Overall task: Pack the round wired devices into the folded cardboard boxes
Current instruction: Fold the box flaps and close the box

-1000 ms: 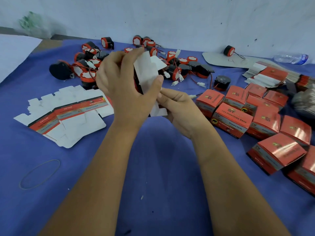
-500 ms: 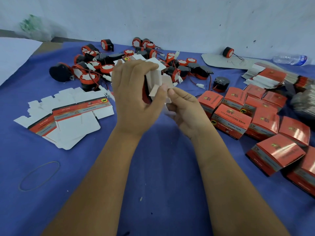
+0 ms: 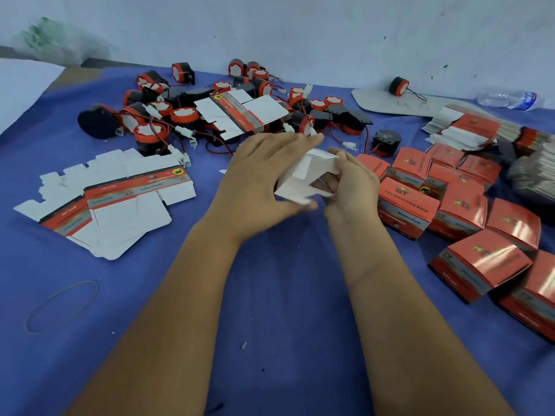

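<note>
Both grips are on the half-folded box [image 3: 303,178], held just above the desk [image 3: 270,295]: your left hand [image 3: 261,181] wraps it from the side, your right hand [image 3: 348,187] pinches its flaps. Thin card is light and creases easily, so hold it by the folded edges. The round devices [image 3: 183,115] look heavier and rigid; lift one by its body, not its thin wires.

My worktop [image 3: 270,295] is covered in blue cloth. The devices [image 3: 183,115] at upper centre are black with red rims and white faces. Folded boxes [image 3: 405,205] at right are glossy red; the carton [image 3: 303,178] in my fingers shows white.
</note>
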`<state>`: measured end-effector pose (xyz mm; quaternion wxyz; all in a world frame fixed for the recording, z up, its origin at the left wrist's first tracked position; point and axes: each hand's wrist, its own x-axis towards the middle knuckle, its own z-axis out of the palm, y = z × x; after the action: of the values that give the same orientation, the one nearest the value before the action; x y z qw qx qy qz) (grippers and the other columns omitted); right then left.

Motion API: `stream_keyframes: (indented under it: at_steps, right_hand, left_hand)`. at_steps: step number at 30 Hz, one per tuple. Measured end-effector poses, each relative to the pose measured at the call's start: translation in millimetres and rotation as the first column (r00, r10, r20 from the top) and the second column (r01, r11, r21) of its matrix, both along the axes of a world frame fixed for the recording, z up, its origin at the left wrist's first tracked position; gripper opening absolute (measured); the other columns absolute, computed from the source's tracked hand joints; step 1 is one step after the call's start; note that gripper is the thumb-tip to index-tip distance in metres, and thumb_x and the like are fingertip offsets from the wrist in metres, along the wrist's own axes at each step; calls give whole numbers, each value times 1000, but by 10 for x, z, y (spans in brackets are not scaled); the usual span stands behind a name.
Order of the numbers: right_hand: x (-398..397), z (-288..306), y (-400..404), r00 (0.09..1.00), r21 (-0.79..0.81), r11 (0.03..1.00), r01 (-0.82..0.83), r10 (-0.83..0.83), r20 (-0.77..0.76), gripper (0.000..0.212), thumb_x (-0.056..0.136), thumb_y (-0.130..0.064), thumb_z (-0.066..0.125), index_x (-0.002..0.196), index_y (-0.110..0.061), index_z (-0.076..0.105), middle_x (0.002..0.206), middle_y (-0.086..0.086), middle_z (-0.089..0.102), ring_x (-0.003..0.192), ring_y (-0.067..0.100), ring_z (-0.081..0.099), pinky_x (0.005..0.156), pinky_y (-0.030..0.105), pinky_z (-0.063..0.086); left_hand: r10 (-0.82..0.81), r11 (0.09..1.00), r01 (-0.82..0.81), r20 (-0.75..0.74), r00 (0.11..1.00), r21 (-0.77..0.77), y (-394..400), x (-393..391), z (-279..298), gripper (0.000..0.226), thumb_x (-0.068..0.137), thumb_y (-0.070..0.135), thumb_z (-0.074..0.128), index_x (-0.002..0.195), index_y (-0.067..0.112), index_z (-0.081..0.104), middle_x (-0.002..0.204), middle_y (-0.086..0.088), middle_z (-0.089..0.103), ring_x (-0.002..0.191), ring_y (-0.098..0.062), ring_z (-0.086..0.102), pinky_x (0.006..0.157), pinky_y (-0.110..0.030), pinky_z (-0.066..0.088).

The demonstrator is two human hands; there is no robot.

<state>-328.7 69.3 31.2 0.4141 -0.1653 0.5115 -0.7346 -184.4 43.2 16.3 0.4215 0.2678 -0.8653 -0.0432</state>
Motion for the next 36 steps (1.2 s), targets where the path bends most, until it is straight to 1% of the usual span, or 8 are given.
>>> stream_keyframes:
  at_steps: [3,7,13,18,21,24,30,36]
  right_hand:
    - [28,56,37,992,-136,982,-128,127,-15,30,99,-29,50,114,-8,67,103,8,70,92,20,66,81,34,52]
    - [141,51,55,877,-290,844,-451,358,-322,42,98,-31,49,135,-12,52,135,7,59,128,22,53,108,41,40]
    - [200,-49,24,851,-89,918,-387,319,-418,29,91,-6,62,120,-4,60,117,15,68,106,27,65,94,43,53]
    - [261,-93,6,835,-58,917,-394,331,-440,25,88,0,54,107,-14,61,106,14,69,93,20,63,83,39,53]
    - [278,-97,1,822,-37,924,-380,319,-471,31,86,4,47,103,-18,60,97,3,68,86,15,62,69,29,51]
    - [286,-100,1,827,-25,934,-356,303,-474,42,87,7,41,103,-27,59,111,5,67,102,26,64,76,36,54]
    - [312,-83,4,836,-26,953,-303,253,-487,39,88,3,40,88,-31,59,95,-4,66,94,20,61,84,41,53]
    - [318,-87,3,882,-69,942,-327,278,-381,16,98,-19,49,100,-20,64,101,2,70,96,21,66,88,44,54]
  left_hand:
    - [70,990,-31,-287,955,140,36,17,30,50,83,42,70,130,33,55,119,24,54,113,-6,47,101,-25,38]
    - [116,882,202,-612,782,425,91,45,143,31,92,30,65,122,35,56,118,18,63,111,-5,60,88,-23,51]
    - [146,590,509,-703,696,626,18,62,98,23,99,15,56,113,31,64,100,14,74,94,-5,69,73,-22,55]
    - [308,604,480,-741,596,636,-17,-27,44,26,97,9,55,103,31,67,102,7,73,97,-15,69,82,-35,57]
    - [307,557,575,-792,528,599,-12,-36,46,21,100,24,51,109,20,69,108,-3,74,100,-21,70,86,-40,56]
    - [315,413,740,-846,431,531,-15,20,58,52,102,50,33,114,16,70,116,-8,72,109,-25,68,88,-38,56]
    - [127,618,518,-725,677,592,-1,-38,-15,34,98,9,52,118,35,61,118,15,68,115,-9,62,95,-31,52]
    - [192,613,507,-737,649,606,18,-109,-34,47,87,2,55,116,38,60,119,10,68,107,-8,65,80,-23,54]
